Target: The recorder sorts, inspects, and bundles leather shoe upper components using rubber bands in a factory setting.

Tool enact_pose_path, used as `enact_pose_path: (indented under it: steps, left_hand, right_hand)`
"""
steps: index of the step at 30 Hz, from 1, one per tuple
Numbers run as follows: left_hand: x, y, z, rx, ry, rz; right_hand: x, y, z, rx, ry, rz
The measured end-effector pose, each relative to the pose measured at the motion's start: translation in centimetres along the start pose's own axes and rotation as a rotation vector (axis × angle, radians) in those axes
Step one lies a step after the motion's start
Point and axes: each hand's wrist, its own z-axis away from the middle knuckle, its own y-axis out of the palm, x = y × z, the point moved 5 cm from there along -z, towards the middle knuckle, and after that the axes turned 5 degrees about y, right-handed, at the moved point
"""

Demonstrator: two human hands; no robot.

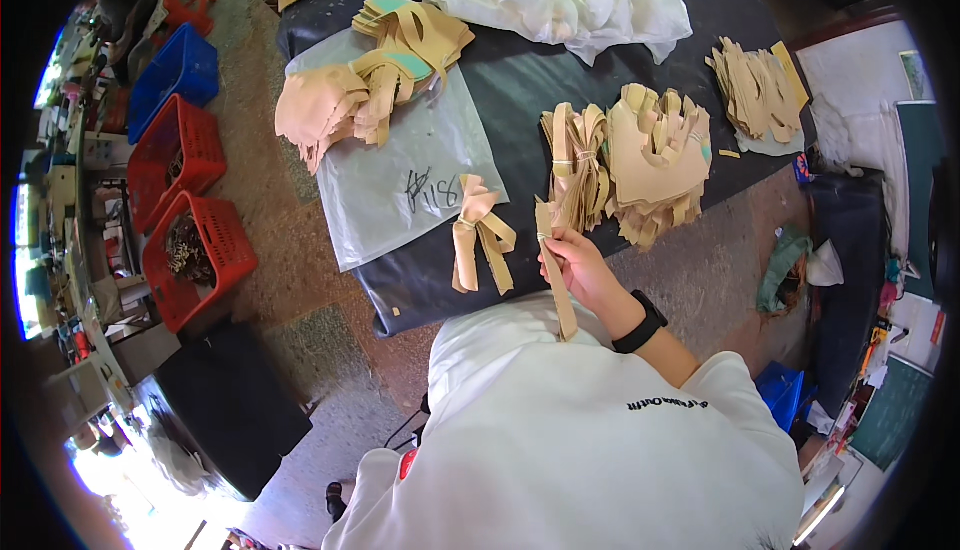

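My right hand (572,262), with a black watch on its wrist, is closed around a tan strip bundle (556,290) at the near edge of the black-covered table. The lower end of the strips hangs down against my white shirt. Just left lies a tied bundle of tan strips (478,235), its ends splayed. Touching distance beyond my hand are tied stacks of narrow tan strips (577,165) and a thick stack of wide cut tan pieces (655,150). My left hand does not show.
More tan pieces (330,100) lie on a clear plastic bag (440,150) at the table's left. A white plastic sheet (550,0) is crumpled at the back. Another stack (755,90) sits far right. Red crates (215,240) and a blue crate (175,75) stand on the floor at left.
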Motion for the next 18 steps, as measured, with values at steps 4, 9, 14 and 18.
enact_pose_path:
  steps: [4,9,14,18]
  left_hand:
    - [0.0,-0.7,-0.5,0.016,-0.004,-0.016]
    - [-0.3,-1.3,-0.7,0.021,-0.012,-0.011]
    - [-1.8,-3.0,-2.1,0.062,-0.01,-0.053]
    - [-3.7,-5.1,-3.1,0.104,-0.013,-0.091]
  right_hand:
    - [-0.7,-0.4,-0.5,-0.06,-0.005,-0.019]
    - [-0.8,0.4,-0.6,-0.026,-0.024,-0.026]
    - [0.3,1.7,-1.8,-0.03,-0.151,-0.008]
    - [0.6,2.0,-3.9,-0.021,-0.33,0.162]
